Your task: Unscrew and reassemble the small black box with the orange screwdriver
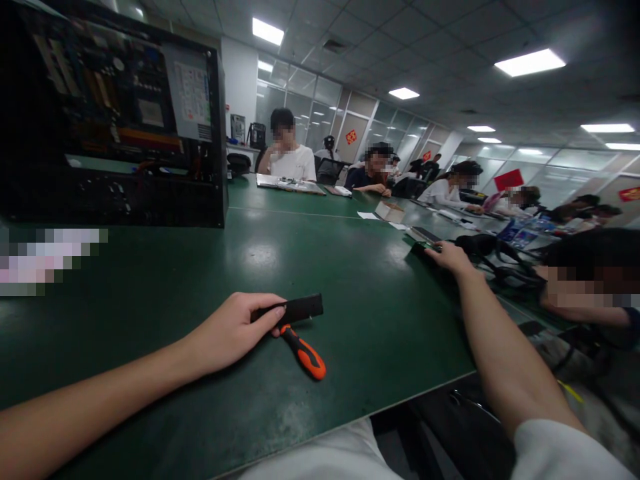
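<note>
My left hand (247, 327) is closed round a flat, narrow black piece (305, 308) with a notched end, held just over the green table. Beside those fingers lies a screwdriver (305, 355) with an orange and black handle; its shaft is hidden by my hand. My right hand (453, 257) is stretched far to the right, its fingers bent at a dark, flat item with a green edge (417, 245). What exactly these fingers grip is too small to make out.
An open black computer case (200, 180) stands at the left on the green table (350, 267). Farther back are an open cardboard box (390, 212) and white papers. Black cables or straps (495, 257) lie at the right, near a person leaning in. Several people sit around the table.
</note>
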### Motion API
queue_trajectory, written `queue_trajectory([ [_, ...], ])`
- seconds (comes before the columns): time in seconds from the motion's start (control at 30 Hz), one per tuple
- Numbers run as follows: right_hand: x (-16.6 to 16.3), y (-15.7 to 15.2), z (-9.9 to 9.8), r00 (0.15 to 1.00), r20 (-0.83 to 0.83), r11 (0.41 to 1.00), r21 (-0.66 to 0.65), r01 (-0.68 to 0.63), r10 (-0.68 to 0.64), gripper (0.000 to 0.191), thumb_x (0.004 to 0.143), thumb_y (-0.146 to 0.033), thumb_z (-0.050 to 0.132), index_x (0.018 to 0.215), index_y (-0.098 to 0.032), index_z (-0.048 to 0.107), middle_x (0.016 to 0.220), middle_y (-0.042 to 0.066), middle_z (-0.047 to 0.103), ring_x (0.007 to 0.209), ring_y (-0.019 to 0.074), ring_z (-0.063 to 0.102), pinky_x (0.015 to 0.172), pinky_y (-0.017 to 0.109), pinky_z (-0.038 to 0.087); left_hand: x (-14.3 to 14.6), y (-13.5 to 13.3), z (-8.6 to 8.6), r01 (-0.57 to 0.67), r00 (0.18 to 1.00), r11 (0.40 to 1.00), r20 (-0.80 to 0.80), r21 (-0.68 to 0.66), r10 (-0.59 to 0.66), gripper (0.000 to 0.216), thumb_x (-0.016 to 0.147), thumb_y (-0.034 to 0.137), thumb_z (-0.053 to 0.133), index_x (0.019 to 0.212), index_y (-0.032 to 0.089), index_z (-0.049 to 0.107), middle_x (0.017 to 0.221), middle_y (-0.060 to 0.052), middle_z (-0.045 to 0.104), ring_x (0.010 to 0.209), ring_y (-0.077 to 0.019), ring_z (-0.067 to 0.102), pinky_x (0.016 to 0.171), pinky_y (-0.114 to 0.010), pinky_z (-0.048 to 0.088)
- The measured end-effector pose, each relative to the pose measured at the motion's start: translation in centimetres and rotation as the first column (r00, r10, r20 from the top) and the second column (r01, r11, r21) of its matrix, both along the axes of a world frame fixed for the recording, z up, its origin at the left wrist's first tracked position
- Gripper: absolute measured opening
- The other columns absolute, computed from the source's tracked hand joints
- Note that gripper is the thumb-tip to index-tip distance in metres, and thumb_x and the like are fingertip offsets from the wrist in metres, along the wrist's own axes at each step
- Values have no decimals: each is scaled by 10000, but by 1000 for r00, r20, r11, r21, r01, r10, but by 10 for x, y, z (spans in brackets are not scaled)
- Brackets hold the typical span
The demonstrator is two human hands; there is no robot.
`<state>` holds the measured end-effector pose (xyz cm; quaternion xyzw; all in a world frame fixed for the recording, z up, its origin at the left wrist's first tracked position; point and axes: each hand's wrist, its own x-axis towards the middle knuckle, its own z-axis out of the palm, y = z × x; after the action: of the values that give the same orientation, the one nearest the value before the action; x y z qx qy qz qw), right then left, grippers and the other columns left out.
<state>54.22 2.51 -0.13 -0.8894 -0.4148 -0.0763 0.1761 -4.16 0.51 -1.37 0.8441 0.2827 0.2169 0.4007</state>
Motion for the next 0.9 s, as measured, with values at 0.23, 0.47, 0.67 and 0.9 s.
queue_trajectory([
  [0.23, -87, 15, 34, 958, 18, 908, 312, -279, 288, 464, 964, -476, 581, 1205, -86, 653, 1278, 241, 621, 1222, 337, 576, 1081, 535, 418, 4, 0, 0, -18, 999, 999, 30, -33, 19, 366, 1012, 419, 478, 1031, 176, 750, 765, -3, 672, 739, -166, 625, 680, -245, 437],
  [0.47, -306, -13, 25, 82, -412, 252, 376, -892, 907, 606, 1004, -648, 396, 1355, -227, 655, 1277, 90, 687, 954, 171, 688, 835, 306, 556, 10, -3, 3, -161, 977, 983, 131, -84, 171, 359, 941, 419, 565, 1080, 144, 749, 657, 9, 653, 598, -150, 607, 598, -239, 435],
  [0.67, -343, -37, 8, -68, -704, 366, 446, -816, 706, 515, 914, -537, 647, 1230, -141, 737, 916, 40, 746, 743, 128, 650, 680, 245, 534, 9, 4, 2, -218, 939, 959, 230, -182, 257, 315, 847, 422, 689, 1005, 152, 724, 723, 2, 705, 661, -169, 667, 653, -254, 500],
  [0.9, -335, -31, -4, -288, -863, 504, 482, -717, 415, 552, 821, -638, 719, 1116, -171, 740, 1019, 105, 762, 757, 166, 722, 661, 255, 549, 13, 3, 3, -281, 916, 955, 270, -90, 295, 253, 857, 388, 675, 912, 145, 716, 786, -16, 727, 727, -179, 673, 707, -280, 525],
])
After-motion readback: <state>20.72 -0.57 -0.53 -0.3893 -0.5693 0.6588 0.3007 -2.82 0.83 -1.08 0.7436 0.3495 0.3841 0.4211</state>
